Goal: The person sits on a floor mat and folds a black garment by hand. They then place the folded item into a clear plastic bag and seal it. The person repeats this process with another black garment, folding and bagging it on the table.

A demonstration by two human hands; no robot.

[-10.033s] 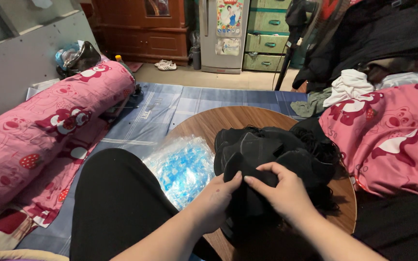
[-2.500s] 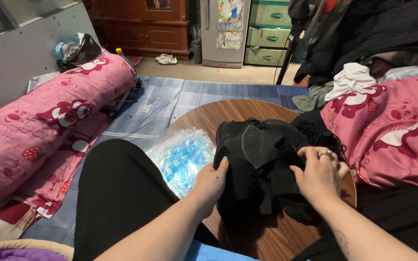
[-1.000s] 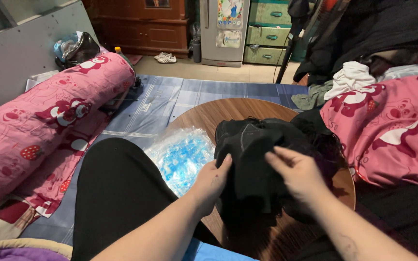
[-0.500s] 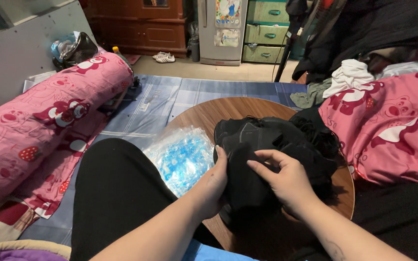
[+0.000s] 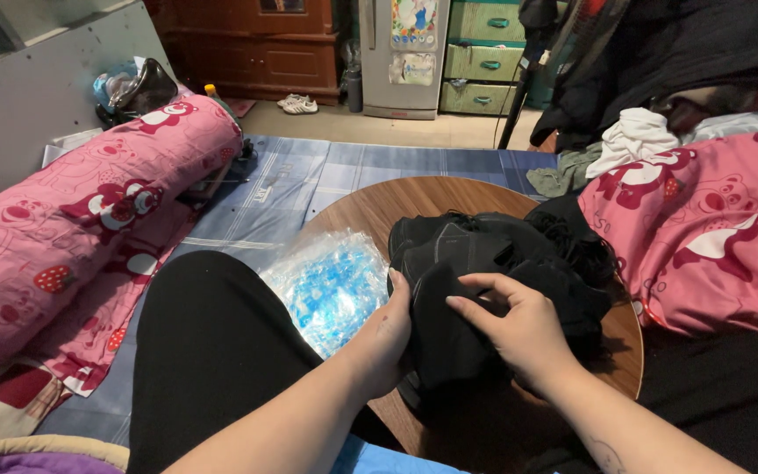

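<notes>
At frame centre, a black garment (image 5: 484,290) lies bunched on a round wooden desk (image 5: 379,211); the left hand (image 5: 388,333) clasps its near edge, the right hand (image 5: 519,329) rests open-fingered on top.

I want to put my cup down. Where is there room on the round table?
The round wooden table is bare along its far-left edge, beyond the black clothes and above the clear blue plastic bag. The middle is crowded: both hands, left and right, press the clothes there.
</notes>
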